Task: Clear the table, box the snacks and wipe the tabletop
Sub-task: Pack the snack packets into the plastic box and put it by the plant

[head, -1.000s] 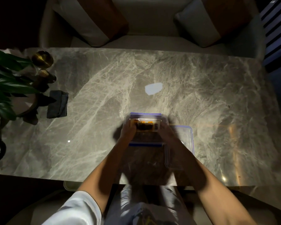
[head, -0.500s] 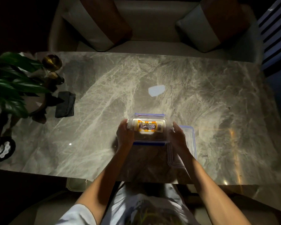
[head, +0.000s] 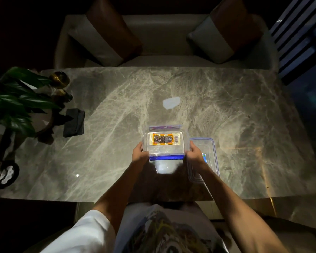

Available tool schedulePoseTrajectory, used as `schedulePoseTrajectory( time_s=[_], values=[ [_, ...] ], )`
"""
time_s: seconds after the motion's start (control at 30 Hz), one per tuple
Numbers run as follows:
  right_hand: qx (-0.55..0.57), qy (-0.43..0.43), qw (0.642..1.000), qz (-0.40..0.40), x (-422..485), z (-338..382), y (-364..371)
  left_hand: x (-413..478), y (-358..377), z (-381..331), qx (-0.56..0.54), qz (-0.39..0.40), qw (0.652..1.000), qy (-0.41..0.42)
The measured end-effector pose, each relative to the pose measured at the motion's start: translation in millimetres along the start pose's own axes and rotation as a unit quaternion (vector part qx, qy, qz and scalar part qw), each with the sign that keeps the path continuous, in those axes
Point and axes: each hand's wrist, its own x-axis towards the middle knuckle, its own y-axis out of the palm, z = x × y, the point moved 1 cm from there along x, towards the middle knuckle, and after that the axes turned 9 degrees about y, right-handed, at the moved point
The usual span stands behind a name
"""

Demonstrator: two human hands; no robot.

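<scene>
A clear plastic box [head: 165, 150] with blue clips sits on the marble table [head: 235, 125] in front of me. One orange and yellow snack packet [head: 165, 139] lies in its far half. My left hand [head: 140, 154] grips the box's near left corner. My right hand [head: 194, 154] grips its near right corner. The box's clear lid [head: 206, 154], edged in blue, lies flat on the table just to the right, partly under my right forearm. A dark folded cloth [head: 74, 122] rests at the table's left.
A potted plant [head: 13, 105] and two brass balls [head: 59, 79] stand at the left end. A small pale patch [head: 171, 103] shows mid-table. A sofa with two cushions [head: 164, 39] lies beyond the far edge. A round dark object [head: 6, 173] sits at the near left corner.
My hands have slid from the box's sides back to its near corners, uncovering the snack packet inside. The view has pulled back a little.
</scene>
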Motion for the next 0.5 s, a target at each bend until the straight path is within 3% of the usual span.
schedulePoseTrajectory(
  time_s=[0.1, 0.2, 0.27, 0.37, 0.5],
  values=[
    [0.022, 0.029, 0.999, -0.007, -3, 1, 3, -2, 3, -5, 0.046, -0.025, 0.999, -0.012],
    [0.058, 0.051, 0.997, 0.017, -8, 3, 4, -1, 7, -10, 0.054, 0.0, 0.998, -0.037],
    [0.067, 0.055, 0.996, 0.002, -10, 5, -3, -1, 8, -18, 0.133, -0.034, 0.99, -0.023],
    [0.058, 0.075, 0.989, -0.115, -14, -3, -28, 6, 19, -41, 0.286, -0.085, 0.949, 0.098],
    [0.067, 0.138, 0.96, -0.236, -27, -39, -52, 20, 69, -79, 0.445, 0.05, 0.864, 0.232]
  ],
)
